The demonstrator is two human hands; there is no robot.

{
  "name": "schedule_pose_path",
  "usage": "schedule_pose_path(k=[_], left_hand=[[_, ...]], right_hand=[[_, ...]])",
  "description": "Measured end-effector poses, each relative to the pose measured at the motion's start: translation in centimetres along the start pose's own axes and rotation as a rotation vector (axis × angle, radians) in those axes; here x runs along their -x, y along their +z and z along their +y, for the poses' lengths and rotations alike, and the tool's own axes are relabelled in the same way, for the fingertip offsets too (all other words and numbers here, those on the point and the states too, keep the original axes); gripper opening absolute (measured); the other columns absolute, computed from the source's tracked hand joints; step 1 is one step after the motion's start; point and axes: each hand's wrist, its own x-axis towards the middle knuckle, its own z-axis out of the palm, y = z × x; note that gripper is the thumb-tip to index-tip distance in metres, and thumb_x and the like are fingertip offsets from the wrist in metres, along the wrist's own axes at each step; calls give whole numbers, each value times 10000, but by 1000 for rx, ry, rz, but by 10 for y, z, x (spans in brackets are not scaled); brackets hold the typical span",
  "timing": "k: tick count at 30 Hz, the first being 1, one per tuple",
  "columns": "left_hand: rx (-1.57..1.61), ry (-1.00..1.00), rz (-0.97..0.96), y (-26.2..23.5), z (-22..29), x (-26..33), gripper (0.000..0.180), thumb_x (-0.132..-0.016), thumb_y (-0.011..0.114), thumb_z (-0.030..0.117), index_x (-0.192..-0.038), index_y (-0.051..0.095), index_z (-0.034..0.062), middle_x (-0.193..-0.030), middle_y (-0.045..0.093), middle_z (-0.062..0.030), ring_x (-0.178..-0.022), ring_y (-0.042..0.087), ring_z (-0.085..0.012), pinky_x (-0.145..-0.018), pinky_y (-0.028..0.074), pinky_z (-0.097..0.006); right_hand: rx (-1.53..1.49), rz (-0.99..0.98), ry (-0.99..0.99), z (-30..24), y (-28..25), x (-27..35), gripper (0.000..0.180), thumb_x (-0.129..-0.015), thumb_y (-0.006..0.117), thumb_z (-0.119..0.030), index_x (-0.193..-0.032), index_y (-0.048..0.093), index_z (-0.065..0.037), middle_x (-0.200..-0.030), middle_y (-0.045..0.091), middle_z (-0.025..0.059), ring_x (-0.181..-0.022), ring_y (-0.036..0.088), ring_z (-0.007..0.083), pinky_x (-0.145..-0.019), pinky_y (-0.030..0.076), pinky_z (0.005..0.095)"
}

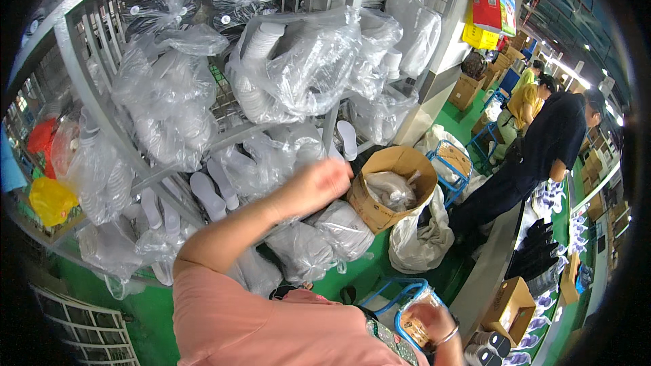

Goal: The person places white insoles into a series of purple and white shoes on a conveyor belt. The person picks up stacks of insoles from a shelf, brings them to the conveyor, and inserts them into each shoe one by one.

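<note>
My left hand (324,181) reaches out in front of a metal rack, next to a pale shoe insole (347,139) that stands on end. Its fingers look curled but are smeared, so I cannot tell whether they touch the insole. Just right of that hand is an open cardboard box (380,211) with a clear plastic bag (390,190) inside. My right hand (427,322) is low at the right, over a blue-framed stool (400,298). It is blurred and its fingers do not show clearly. More pale insoles (207,195) stick out of the rack's lower level.
The grey metal rack (73,47) holds several clear bags of stacked insoles (298,61). A white sack (422,238) stands on the green floor beside the box. At right, a person in dark clothes (536,149) stands at a conveyor line (502,257) with shoes and a small carton (510,308).
</note>
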Motion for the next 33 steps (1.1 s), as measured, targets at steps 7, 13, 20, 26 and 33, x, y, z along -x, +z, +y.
schedule_pose_path(k=[7, 13, 20, 26, 33], left_hand=[[-597, 260, 743, -162, 44, -70, 199, -849, 491, 128, -1007, 548, 21, -936, 596, -64, -859, 551, -108, -760, 424, -225], [-982, 104, 858, -209, 30, -94, 362, -814, 513, 238, -1103, 470, 24, -970, 575, -197, -889, 557, -331, -788, 421, -357], [-1012, -453, 708, -230, 38, -100, 543, -846, 313, 434, -935, 588, -26, -946, 572, -238, -928, 534, -376, -822, 403, -425], [-895, -474, 712, -228, 52, -139, 632, -798, 356, 517, -982, 565, -50, -1021, 534, -257, -1005, 497, -371, -868, 380, -393], [-344, -491, 630, -257, 11, -151, 753, -738, 454, 575, -1207, 417, -13, -1270, 381, -177, -1188, 347, -264, -972, 252, -330]], right_hand=[[807, -95, -978, -268, 76, -208, 149, -810, 507, -44, -933, 565, 14, -847, 583, 145, -744, 562, 232, -655, 440, 303], [985, 202, -1321, -382, 165, -357, 160, -765, 479, -110, -862, 577, -29, -838, 570, 186, -777, 552, 334, -677, 453, 379], [1435, 367, -984, -408, 176, -423, 258, -738, 558, -273, -791, 606, -25, -796, 595, 133, -727, 576, 297, -654, 450, 380], [1608, 270, -1189, -417, 176, -427, 326, -613, 680, -366, -738, 614, -71, -747, 559, 77, -723, 519, 244, -651, 413, 352], [1358, 425, -1399, -410, 179, -460, 384, -646, 629, -398, -866, 588, -87, -929, 554, 56, -896, 501, 261, -768, 395, 393]])
